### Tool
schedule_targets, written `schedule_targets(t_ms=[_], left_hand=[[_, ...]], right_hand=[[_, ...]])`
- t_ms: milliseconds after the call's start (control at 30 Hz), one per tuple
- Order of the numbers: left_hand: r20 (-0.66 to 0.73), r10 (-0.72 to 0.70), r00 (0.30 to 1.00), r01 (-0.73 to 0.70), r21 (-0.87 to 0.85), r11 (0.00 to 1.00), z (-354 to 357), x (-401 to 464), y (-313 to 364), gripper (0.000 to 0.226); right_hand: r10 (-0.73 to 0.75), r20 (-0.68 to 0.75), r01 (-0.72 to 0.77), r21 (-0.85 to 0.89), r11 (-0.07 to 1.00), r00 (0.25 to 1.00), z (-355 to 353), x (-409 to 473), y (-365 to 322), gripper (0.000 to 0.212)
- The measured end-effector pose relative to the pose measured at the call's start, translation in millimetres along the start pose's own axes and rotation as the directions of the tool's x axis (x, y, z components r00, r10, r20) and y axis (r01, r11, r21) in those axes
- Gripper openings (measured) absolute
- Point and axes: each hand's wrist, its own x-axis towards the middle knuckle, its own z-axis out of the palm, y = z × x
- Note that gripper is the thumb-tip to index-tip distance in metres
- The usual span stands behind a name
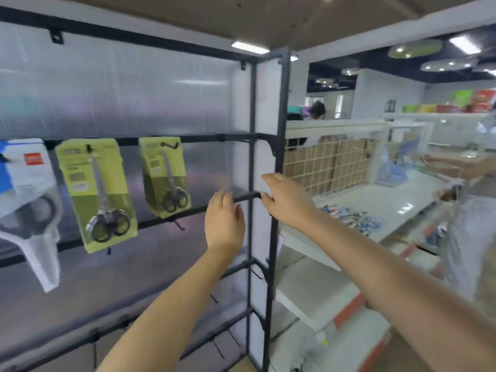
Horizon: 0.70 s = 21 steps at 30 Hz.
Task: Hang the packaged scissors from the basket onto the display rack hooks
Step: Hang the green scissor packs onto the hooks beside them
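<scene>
Right now both hands are at the rack's middle crossbar (pixel 193 209) and neither carries a package, so nothing is being hung at this instant. Farthest left of the left hand hangs a white-and-blue scissors pack (pixel 29 200), then a yellow-green scissors pack (pixel 98 194), then a second, smaller yellow-green pack (pixel 165 175) nearest that hand; all three hang from the upper rail (pixel 128 142). The left hand (pixel 224 221) is spread, fingers loosely extended up toward the crossbar, holding nothing. Just right of it, the right hand (pixel 285 200) curls its fingertips around the bar's end where it meets the upright post (pixel 276 183); the grip looks light.

My guess is the risk lies in that bar: tugged or shifted, it could jolt the packs off their hooks. The nearest pack already hangs tilted. Bare hooks (pixel 178 225) below the left hand could snag a wrist.

No basket shows, so its contents cannot be told. Right of the right hand, a white shelf (pixel 375 208) carries small colourful packets (pixel 351 217).
</scene>
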Motion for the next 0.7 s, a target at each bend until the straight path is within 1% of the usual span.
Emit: schedule_targets(t_ms=[67,167,300,400,500,600,700], left_hand=[[0.083,0.008,0.997,-0.005,-0.034,0.999,15,-17,19,0.044],[0.184,0.03,0.982,-0.01,-0.108,0.994,44,-50,45,0.033],[0.334,0.098,0.938,-0.049,-0.151,0.987,91,-96,68,0.033],[0.465,0.134,0.875,-0.085,-0.125,0.989,126,-132,80,0.036],[0.555,0.169,0.815,-0.136,-0.101,0.986,152,-174,87,0.047],[0.655,0.21,0.726,-0.178,-0.117,0.977,176,-216,81,0.049],[0.762,0.165,0.627,-0.159,-0.083,0.984,205,-266,56,0.044]], right_hand=[[0.054,0.016,-0.054,0.001,0.999,0.998,-2,-27,21,0.04],[0.14,0.037,-0.14,-0.01,0.99,0.989,0,-70,55,0.04],[0.275,0.081,-0.276,-0.002,0.961,0.958,9,-131,96,0.045],[0.372,0.13,-0.374,-0.014,0.927,0.919,20,-178,119,0.049],[0.447,0.16,-0.451,-0.01,0.892,0.88,41,-226,136,0.047],[0.537,0.207,-0.55,0.002,0.835,0.817,74,-276,146,0.043],[0.604,0.3,-0.636,0.014,0.771,0.738,117,-330,150,0.044]])
